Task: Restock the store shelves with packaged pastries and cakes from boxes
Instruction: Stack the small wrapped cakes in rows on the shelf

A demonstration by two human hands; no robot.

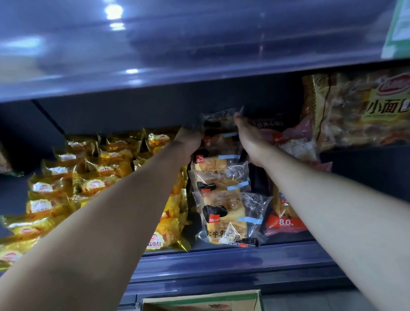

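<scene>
On the dim shelf [226,259] the left hand [190,142] and right hand [250,141] pinch a clear pack [219,120] at 12 o'clock, yellow packs [84,178] at 9, box [200,303] at 6.

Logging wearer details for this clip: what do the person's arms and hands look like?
Both forearms are bare to the frame edge; no sleeves show. The left hand and right hand wear no gloves, and neither wrist has a watch or bracelet.

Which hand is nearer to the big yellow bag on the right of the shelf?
Right. The right hand grips the right edge of the clear packet, left of the big yellow bag; the left hand grips the packet's left edge, farther left, beside the gold-wrapped buns.
</scene>
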